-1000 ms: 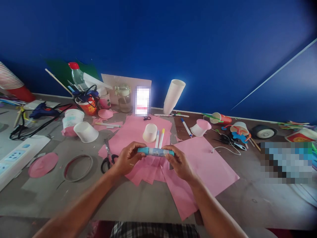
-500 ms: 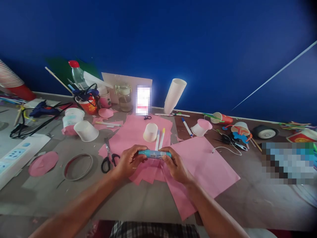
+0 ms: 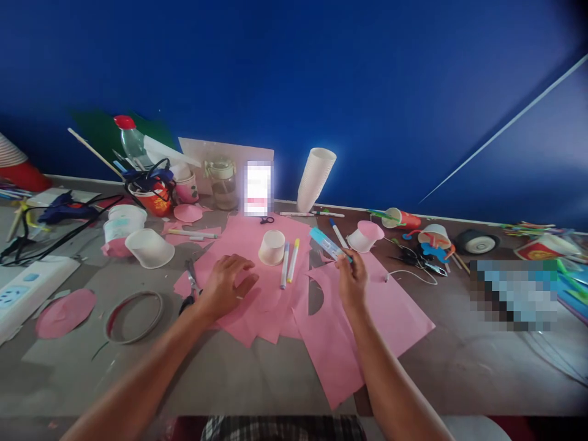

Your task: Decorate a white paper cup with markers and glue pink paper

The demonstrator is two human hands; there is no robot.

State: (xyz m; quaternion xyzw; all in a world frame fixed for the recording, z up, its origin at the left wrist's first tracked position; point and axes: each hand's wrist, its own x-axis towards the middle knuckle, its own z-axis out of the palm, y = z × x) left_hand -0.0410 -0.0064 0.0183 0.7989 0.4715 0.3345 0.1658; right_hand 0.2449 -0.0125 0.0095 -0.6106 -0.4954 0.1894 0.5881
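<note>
My right hand (image 3: 351, 280) grips a blue glue stick (image 3: 325, 243) by its near end, tilted up and away to the left, above the pink paper sheets (image 3: 390, 306). My left hand (image 3: 227, 283) rests palm down with its fingers spread on the pink paper pieces (image 3: 257, 312) and holds nothing. A white paper cup (image 3: 271, 247) stands upside down just beyond my hands, with two markers (image 3: 289, 260) lying beside it. Black-handled scissors (image 3: 189, 288) lie just left of my left hand.
A tipped white cup (image 3: 149, 248), a metal ring (image 3: 133, 308) and a pink paper disc (image 3: 64, 305) lie at the left. A stack of cups (image 3: 315, 177), a jar (image 3: 223, 182) and a lit phone (image 3: 257, 187) stand by the blue wall. More cups and scissors (image 3: 413, 257) lie at the right.
Both hands held the glue stick level before. My left hand has let go and dropped onto the pink paper; my right hand has carried the stick to the right and tilted it.
</note>
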